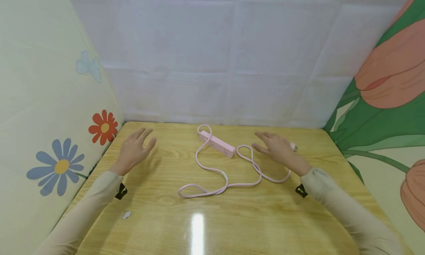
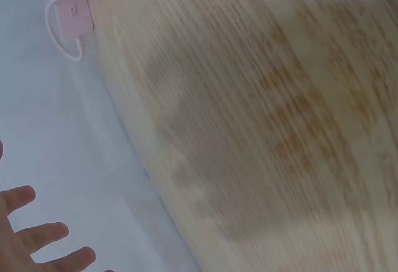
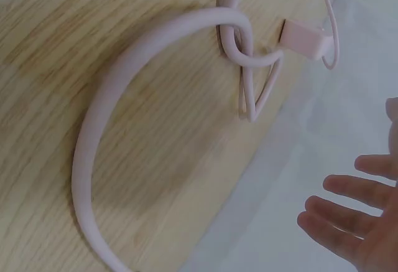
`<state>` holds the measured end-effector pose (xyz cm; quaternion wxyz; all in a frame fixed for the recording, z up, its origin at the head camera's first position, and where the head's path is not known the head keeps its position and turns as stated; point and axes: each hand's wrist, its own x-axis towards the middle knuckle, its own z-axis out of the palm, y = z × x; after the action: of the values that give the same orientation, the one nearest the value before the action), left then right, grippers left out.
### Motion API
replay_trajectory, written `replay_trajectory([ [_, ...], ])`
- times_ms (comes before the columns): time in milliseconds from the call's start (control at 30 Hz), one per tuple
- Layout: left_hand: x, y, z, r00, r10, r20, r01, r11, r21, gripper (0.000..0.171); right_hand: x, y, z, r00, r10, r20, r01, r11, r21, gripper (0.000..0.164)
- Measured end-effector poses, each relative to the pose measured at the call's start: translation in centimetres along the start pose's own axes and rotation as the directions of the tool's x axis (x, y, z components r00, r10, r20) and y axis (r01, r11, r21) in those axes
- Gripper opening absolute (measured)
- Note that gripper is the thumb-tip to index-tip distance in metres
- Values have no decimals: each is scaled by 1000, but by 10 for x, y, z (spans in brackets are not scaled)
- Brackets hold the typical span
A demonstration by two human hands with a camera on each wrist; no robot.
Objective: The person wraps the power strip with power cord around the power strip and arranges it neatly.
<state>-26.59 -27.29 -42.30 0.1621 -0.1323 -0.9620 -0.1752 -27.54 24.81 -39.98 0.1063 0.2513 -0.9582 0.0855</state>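
Where the pale left wall (image 1: 30, 81) borders the wood-grain table (image 1: 149, 229): printed flowers (image 1: 61, 166), blue and red. Left hand (image 1: 133, 151), empty, fingers extended, above the tabletop. Creased white backdrop (image 1: 212, 63). Pink power strip (image 1: 219, 145), mid-table, towards the back; cord (image 1: 244, 184) looped loosely before it and rightward. Right hand (image 1: 277, 148), empty, fingers extended, near the plug (image 1: 293, 146). Right wall: large printed tulips (image 1: 391, 70).
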Motion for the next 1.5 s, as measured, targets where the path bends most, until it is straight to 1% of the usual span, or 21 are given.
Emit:
replay_trajectory([
  [133,-1,1,3,1000,-17,23,17,999,-29,61,4,-5,7,1000,-12,15,11,1000,20,63],
  [267,-1,2,5,997,-55,55,58,997,-57,60,8,-11,12,999,-41,0,41,999,34,62],
  [367,-1,2,7,996,-65,68,69,996,-61,58,13,-16,13,999,-44,-5,44,998,37,63],
  [533,-1,4,8,995,-60,73,66,995,-80,59,20,-24,15,999,-41,-4,41,998,38,64],
  [667,-1,5,9,995,-67,80,75,992,-101,59,27,-31,20,998,-66,-1,66,997,36,63],
  [867,0,5,11,993,-80,88,89,990,-109,63,35,-43,28,994,-105,27,104,994,32,64],
  [1033,1,5,13,994,-82,75,90,990,-109,63,45,-51,32,995,-96,30,95,995,35,62],
  [1133,2,5,13,994,-80,72,88,990,-112,62,51,-56,37,994,-91,56,89,996,31,63],
  [1300,1,6,12,994,-80,80,89,989,-121,62,60,-63,48,986,-107,127,107,994,8,65],
  [1400,-1,7,12,994,-81,79,90,989,-121,60,62,-68,51,983,-105,148,104,994,16,65],
  [1500,-2,7,12,993,-82,81,91,989,-118,58,65,-71,55,984,-97,148,94,995,28,63],
])
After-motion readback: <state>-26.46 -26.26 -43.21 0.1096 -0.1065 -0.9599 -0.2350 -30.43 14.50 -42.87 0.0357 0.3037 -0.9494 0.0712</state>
